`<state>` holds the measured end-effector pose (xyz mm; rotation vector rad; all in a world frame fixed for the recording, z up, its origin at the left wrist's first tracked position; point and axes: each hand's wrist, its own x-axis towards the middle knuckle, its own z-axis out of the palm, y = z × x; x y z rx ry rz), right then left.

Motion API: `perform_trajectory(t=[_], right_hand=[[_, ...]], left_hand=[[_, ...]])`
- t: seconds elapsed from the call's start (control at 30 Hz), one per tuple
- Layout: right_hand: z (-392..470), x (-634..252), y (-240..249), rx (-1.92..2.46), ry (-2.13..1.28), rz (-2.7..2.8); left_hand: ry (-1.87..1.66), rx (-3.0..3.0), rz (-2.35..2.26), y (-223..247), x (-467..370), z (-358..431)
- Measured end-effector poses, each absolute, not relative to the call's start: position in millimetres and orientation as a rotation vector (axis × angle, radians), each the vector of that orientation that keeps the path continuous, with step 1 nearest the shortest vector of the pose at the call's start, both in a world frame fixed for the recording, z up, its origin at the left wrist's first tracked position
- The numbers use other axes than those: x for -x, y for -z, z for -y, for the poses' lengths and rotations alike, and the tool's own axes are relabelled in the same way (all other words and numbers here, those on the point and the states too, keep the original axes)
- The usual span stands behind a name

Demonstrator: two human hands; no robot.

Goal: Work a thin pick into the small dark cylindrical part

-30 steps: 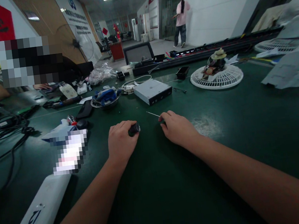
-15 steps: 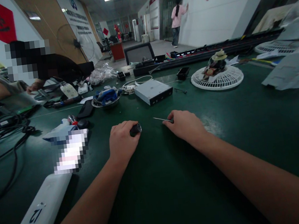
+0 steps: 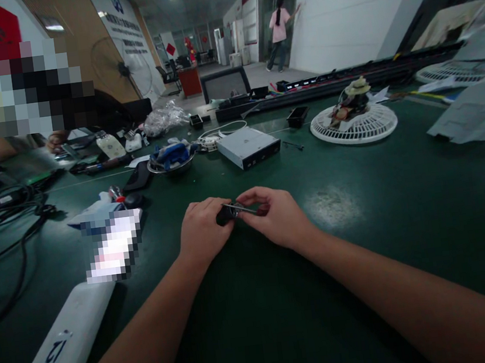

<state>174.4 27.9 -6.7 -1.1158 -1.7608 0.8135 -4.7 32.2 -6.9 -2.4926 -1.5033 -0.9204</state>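
My left hand (image 3: 206,228) is closed around a short black cylinder (image 3: 225,213), whose round end faces right. My right hand (image 3: 275,215) pinches a thin metal rod (image 3: 246,209) between thumb and fingers. The rod lies across the cylinder's end, and the fingertips of both hands are nearly touching. Both hands rest low over the dark green table (image 3: 257,297). Whether the rod's tip enters the cylinder cannot be made out.
Beyond the hands lie a silver disc drive (image 3: 247,145), a metal bowl with blue cloth (image 3: 171,156) and a white fan grille (image 3: 353,126). A white device (image 3: 63,345) with a lit screen is at left. Two people sit at far left; another person (image 3: 279,30) stands behind.
My right hand has moved left with the rod, which now meets the cylinder. My left hand has shifted slightly right. The standing person has moved a little left.
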Motion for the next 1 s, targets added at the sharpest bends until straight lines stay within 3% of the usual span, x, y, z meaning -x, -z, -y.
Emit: perform_trajectory(t=[0.57,0.83,1.0], right_hand=[[-33.8,-180.5,10.0,1.144,-0.618,1.832],[-39.5,-181.8,9.6,1.079,-1.191,1.611],[-38.8,-181.7,9.3,1.105,-1.159,1.679]], left_hand=[[1.028,2.639,1.222,8.7,6.9,-33.2],[1.063,2.717,1.056,6.8,7.2,-33.9],[1.025,2.733,1.024,5.4,7.8,-32.9]])
